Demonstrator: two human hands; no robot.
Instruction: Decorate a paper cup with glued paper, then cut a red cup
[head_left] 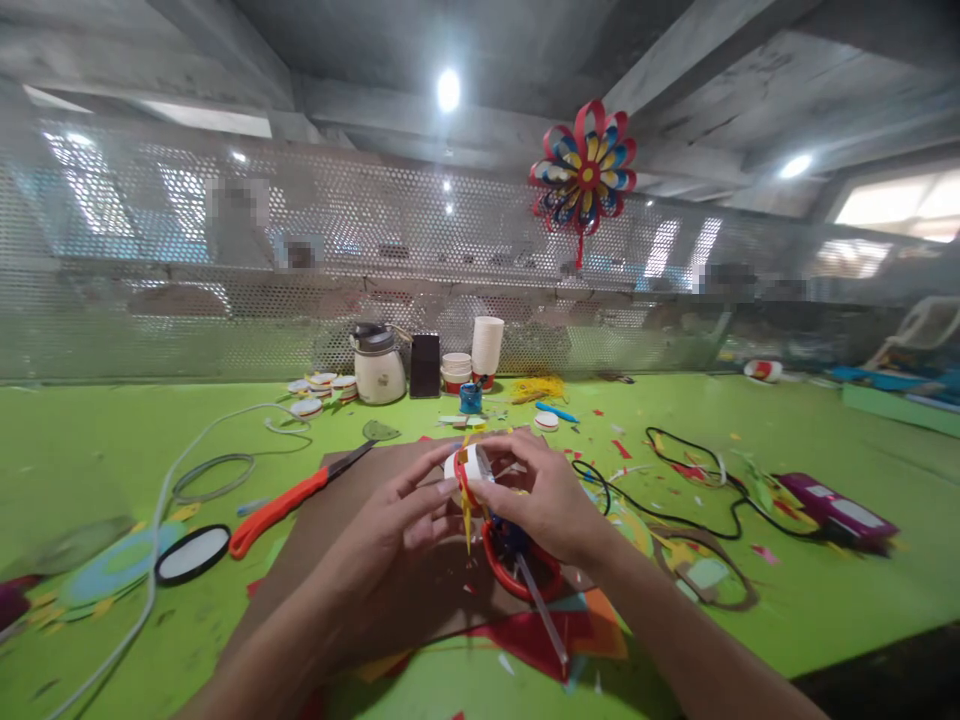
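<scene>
Between my hands, above a brown board (330, 560), is a short white paper-cup piece (466, 463) with a red band and thin yellow strips hanging from it. My left hand (409, 505) pinches its left side with thumb and fingertips. My right hand (544, 490) grips the right side, fingers curled over it. Just below my right hand lies a red loop (517, 585) with a dark blue part and a translucent rod (544, 620) sticking out toward me; the hand hides part of it, so its kind is unclear.
Orange-handled scissors (289, 505) lie left of the board, near a white cable (155, 560). Paper cups (487, 345), a jug (379, 370), a phone (425, 365) and a blue pot (471, 398) stand behind. A purple device (836, 510) with black cord and paper scraps lie right. A paper flower (587, 175) hangs above.
</scene>
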